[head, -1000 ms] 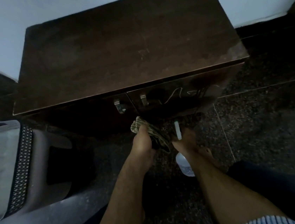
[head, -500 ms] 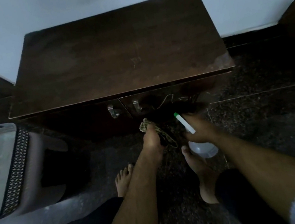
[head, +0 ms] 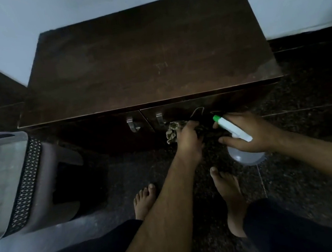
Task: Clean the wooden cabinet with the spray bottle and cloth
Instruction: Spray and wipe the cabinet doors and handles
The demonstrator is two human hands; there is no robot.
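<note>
Head view: the wooden cabinet (head: pixel 149 61) fills the upper middle of the frame. It is a low, box-shaped piece in dark brown veneer, and its flat top is dull, with pale scuffs and a dusty, lighter patch toward the right front corner. Below the front edge are two doors, each with a small curved metal handle (head: pixel 132 124) of brushed silver. Thin white scribbled lines (head: pixel 197 112) cross the right door, but nothing in them can be read.

Just below centre, the left hand (head: pixel 187 142) has its fingers curled tightly round a crumpled cloth (head: pixel 173 130). The cloth is soft, olive and beige, and patterned, and it bunches out toward the right door's handle. Whether it touches the wood cannot be told.

To its right, the right hand (head: pixel 253 134) is clamped on the spray bottle (head: pixel 233 129), fingers wrapped under the head. The head is white plastic with a green nozzle tip aimed at the right door, and the body below the hand is rounded and translucent. No label shows.

The floor (head: pixel 311 171) is dark speckled stone with thin pale joints. At the left edge stands a grey plastic stool (head: pixel 6 181) with a diamond-lattice side. Two bare feet (head: pixel 228 189) and dark trouser legs fill the lower frame, and a plain white wall (head: pixel 44 11) runs across the top.
</note>
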